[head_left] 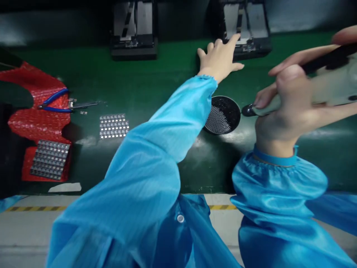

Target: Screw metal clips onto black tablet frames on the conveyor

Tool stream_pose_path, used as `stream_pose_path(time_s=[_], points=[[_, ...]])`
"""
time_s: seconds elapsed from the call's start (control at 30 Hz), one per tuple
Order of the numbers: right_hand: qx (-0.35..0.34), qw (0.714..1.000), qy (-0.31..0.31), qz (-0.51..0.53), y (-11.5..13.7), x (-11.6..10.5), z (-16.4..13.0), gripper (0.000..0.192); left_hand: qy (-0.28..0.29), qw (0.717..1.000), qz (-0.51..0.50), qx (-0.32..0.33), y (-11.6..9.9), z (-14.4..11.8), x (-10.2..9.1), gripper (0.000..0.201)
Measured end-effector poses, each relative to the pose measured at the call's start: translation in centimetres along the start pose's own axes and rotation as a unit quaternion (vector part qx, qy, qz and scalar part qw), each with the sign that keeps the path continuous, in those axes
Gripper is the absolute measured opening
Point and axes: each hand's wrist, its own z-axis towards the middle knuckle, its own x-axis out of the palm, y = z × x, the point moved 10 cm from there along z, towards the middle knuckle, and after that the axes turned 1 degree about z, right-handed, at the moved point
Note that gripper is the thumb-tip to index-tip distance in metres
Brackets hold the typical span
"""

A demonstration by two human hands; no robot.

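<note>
Currently holding left grip (219, 59) spread at a black fixture (258, 29) and right grip (290, 100) wrapped around a pale black-tipped tool (325, 88)

Room lies between black stands (254, 37), left sleeve (178, 115) blocking nearside

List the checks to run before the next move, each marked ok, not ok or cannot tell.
1. Right hand has hold of the pale tool: ok.
2. Tool tip positioned over the round dish: not ok; it appears just beyond the rim.
3. Left hand touching the upper-right black device: cannot tell; the index fingertip overlaps its edge in view.
4. Blue-handled pliers away from both hands: ok, on the red wrap.
5. Small parts lying in rows: ok.
</note>
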Motion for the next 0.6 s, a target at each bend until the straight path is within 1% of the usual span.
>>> stream_pose_path(time_s=[0.07, 0.1, 0.13, 0.17, 0.2, 0.27, 0.3, 0.37, 0.4, 0.43, 0.47, 0.5, 0.53, 0.6], points=[[-0.050, 0.999, 0.004, -0.002, 0.2, 0.1, 0.3, 0.041, -0.035, 0.999, 0.016, -0.033, -0.7, 0.6, 0.9, 0.064], [-0.057, 0.998, 0.006, 0.016, -0.1, 0.1, 0.4, 0.040, -0.050, 0.998, 0.022, -0.044, -0.8, 0.8, 1.0, 0.058], [-0.060, 0.997, 0.012, 0.039, -0.6, 0.2, 0.6, 0.041, -0.060, 0.997, 0.026, -0.052, -0.6, 0.9, 0.7, 0.056], [-0.053, 0.996, 0.022, 0.062, -1.2, 0.4, 0.7, 0.043, -0.063, 0.996, 0.026, -0.056, -0.1, 1.1, 0.2, 0.059], [-0.048, 0.994, 0.034, 0.090, -1.8, 0.7, 0.8, 0.045, -0.061, 0.996, 0.022, -0.058, 0.6, 1.3, -0.7, 0.063], [-0.033, 0.989, 0.057, 0.131, -2.9, 1.3, 0.9, 0.048, -0.054, 0.997, 0.010, -0.050, 2.8, 1.8, -3.1, 0.066], [-0.028, 0.986, 0.068, 0.147, -3.3, 1.8, 0.9, 0.048, -0.053, 0.998, 0.002, -0.041, 4.0, 2.0, -4.7, 0.064], [-0.028, 0.983, 0.067, 0.166, -3.8, 2.2, 1.0, 0.049, -0.054, 0.998, -0.006, -0.026, 6.6, 2.2, -7.8, 0.048], [-0.029, 0.983, 0.064, 0.171, -4.0, 2.4, 1.0, 0.050, -0.058, 0.998, -0.007, -0.033, 8.0, 2.2, -9.1, 0.045], [-0.027, 0.983, 0.058, 0.175, -4.1, 2.6, 1.0, 0.051, -0.057, 0.998, -0.011, -0.035, 9.0, 2.0, -9.8, 0.041], [-0.028, 0.982, 0.050, 0.177, -4.2, 2.6, 0.9, 0.051, -0.054, 0.998, -0.016, -0.035, 9.6, 1.9, -10.2, 0.043], [-0.030, 0.983, 0.043, 0.177, -4.1, 2.7, 0.9, 0.052, -0.048, 0.998, -0.024, -0.029, 9.8, 1.7, -10.0, 0.050], [-0.031, 0.983, 0.043, 0.173, -4.0, 2.9, 0.8, 0.053, -0.037, 0.999, -0.033, -0.019, 9.6, 1.6, -9.3, 0.062], [-0.031, 0.985, 0.048, 0.164, -3.7, 3.3, 0.6, 0.052, -0.014, 0.999, -0.048, -0.016, 8.9, 1.8, -6.9, 0.085]])
